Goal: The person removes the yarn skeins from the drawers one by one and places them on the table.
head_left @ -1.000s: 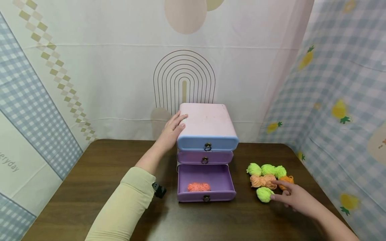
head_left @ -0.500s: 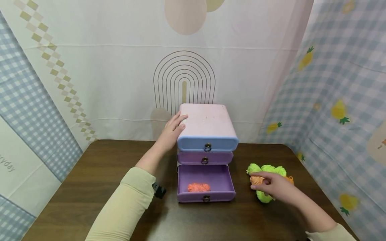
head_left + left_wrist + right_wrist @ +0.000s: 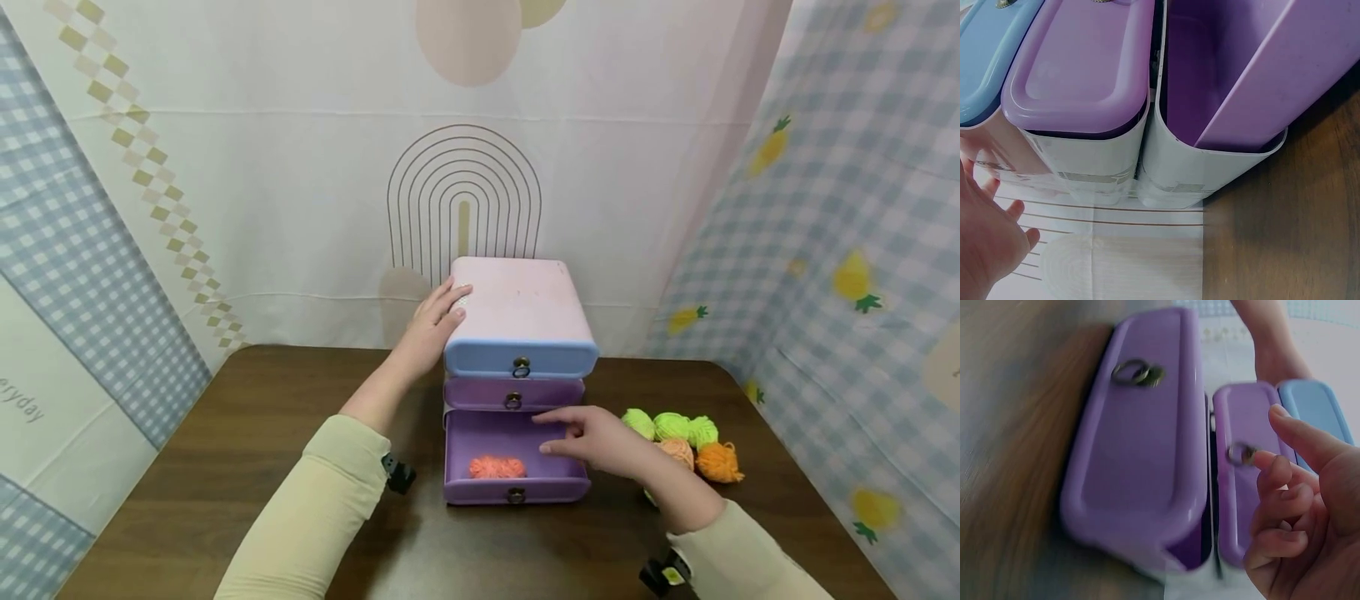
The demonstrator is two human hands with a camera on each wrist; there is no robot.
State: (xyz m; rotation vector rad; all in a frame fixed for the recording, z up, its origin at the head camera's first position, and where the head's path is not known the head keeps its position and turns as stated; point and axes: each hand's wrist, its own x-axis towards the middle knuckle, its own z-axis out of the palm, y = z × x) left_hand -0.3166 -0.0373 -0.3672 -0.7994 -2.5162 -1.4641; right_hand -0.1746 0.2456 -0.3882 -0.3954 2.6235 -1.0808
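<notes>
A small three-drawer cabinet with a pink top (image 3: 521, 296) stands at the table's back. Its bottom purple drawer (image 3: 480, 493) is pulled out, with a coral yarn skein (image 3: 497, 467) inside near the front. My left hand (image 3: 429, 332) rests along the left edge of the pink top, fingers extended. Over the right side of the pulled-out drawer hovers my right hand (image 3: 603, 440), thumb and index finger apart, with nothing between them. In the right wrist view, its other fingers are loosely bent. The blue top drawer (image 3: 487, 358) and purple middle drawer (image 3: 480, 393) are pushed in.
Right of the cabinet lie several yarn balls: lime green ones (image 3: 671, 426), a peach one (image 3: 678, 452) partly hidden by my right forearm, and an orange one (image 3: 718, 462). Patterned cloth (image 3: 315, 208) hangs behind the brown table (image 3: 225, 450).
My right hand has moved left from the yarn pile to above the pulled-out drawer. My left hand stays on the cabinet, and the coral skein has not moved.
</notes>
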